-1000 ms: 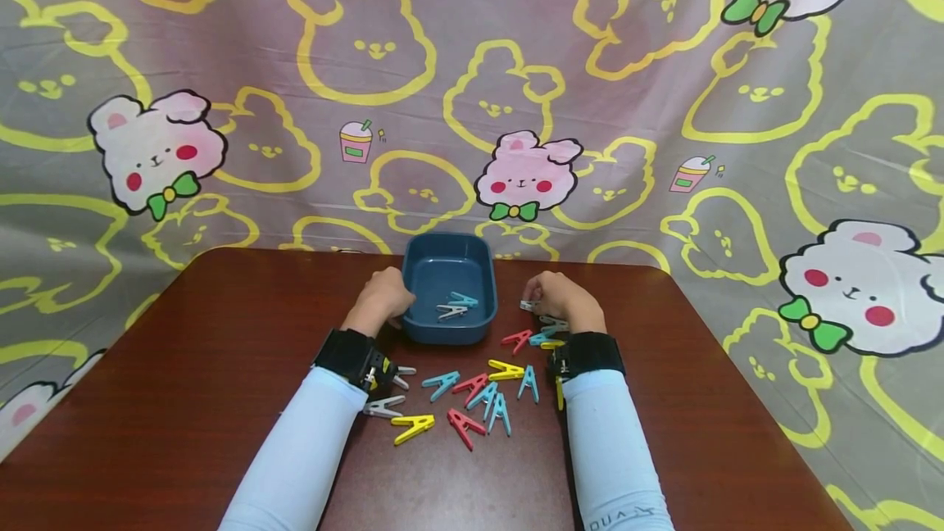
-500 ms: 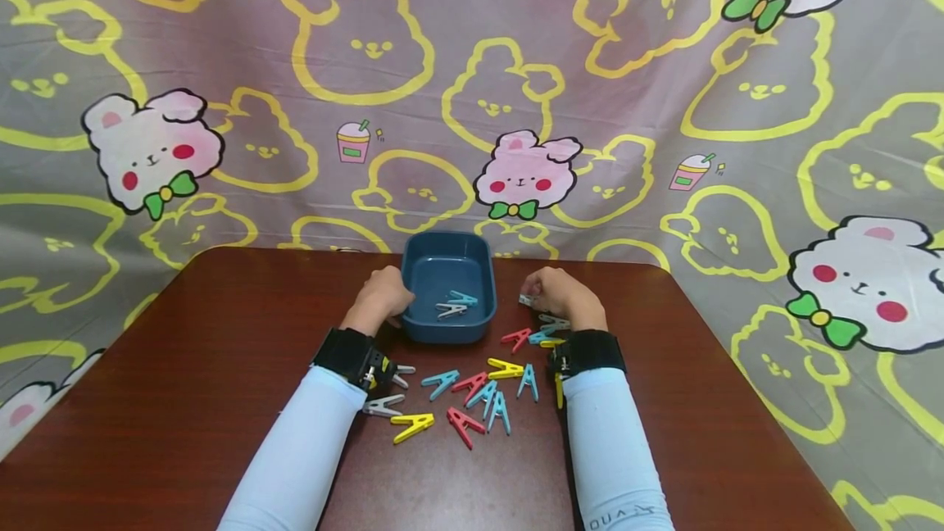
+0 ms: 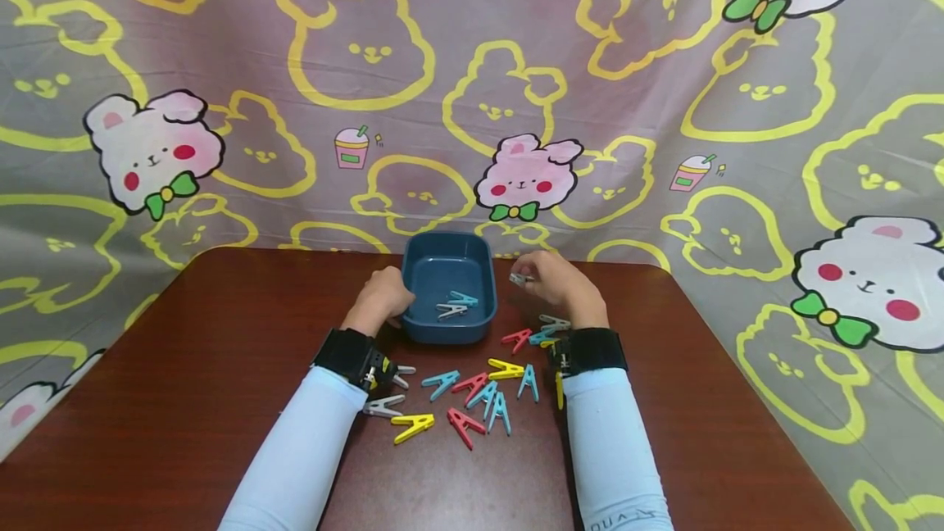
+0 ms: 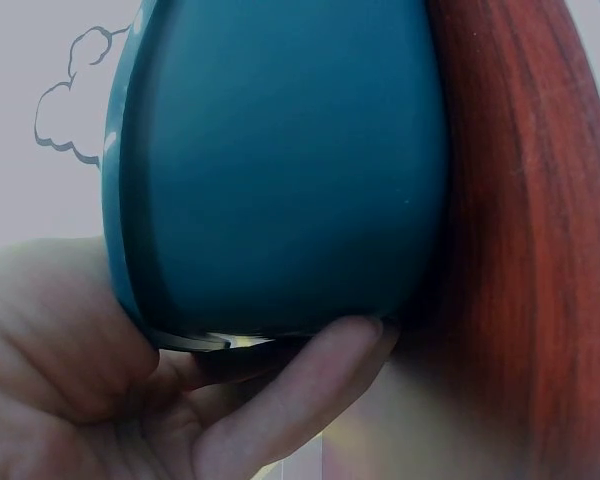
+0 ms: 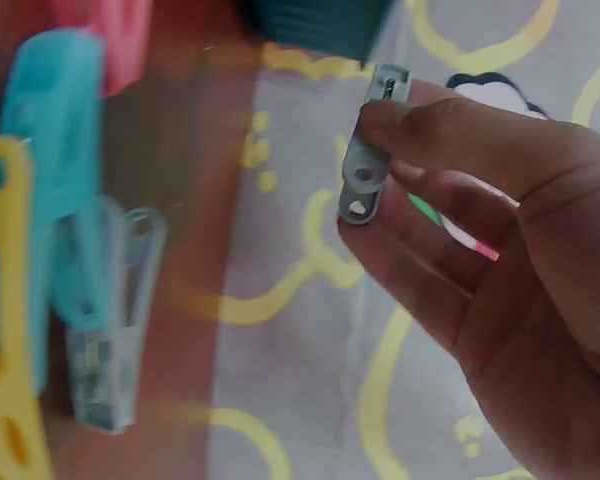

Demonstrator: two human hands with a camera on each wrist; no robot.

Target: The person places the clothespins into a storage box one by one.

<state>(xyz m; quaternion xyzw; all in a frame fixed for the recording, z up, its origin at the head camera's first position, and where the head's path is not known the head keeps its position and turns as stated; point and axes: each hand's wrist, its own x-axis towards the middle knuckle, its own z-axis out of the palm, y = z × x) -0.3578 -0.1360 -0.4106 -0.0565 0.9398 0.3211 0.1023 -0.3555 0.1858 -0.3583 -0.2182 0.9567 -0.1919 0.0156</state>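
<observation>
A dark blue plastic bin (image 3: 450, 334) stands at the far middle of the table, with a light blue clothespin (image 3: 463, 299) and a grey clothespin (image 3: 451, 310) on its floor. My left hand (image 3: 383, 299) grips the bin's left side; in the left wrist view its fingers (image 4: 300, 400) lie against the outer wall below the rim. My right hand (image 3: 553, 276) is just right of the bin, above the table. Between thumb and fingers it pinches another grey clothespin (image 5: 365, 170), which appears small in the head view.
Several red, yellow, blue and grey clothespins lie scattered in front of the bin, such as a red one (image 3: 465, 428) and a yellow one (image 3: 413, 427). More lie under the right wrist, including a grey one (image 3: 554, 323). A patterned cloth (image 3: 413, 105) hangs behind the table.
My right hand has risen from the table and shifted slightly toward the bin, carrying the grey clothespin. The left hand and the bin have stayed in place.
</observation>
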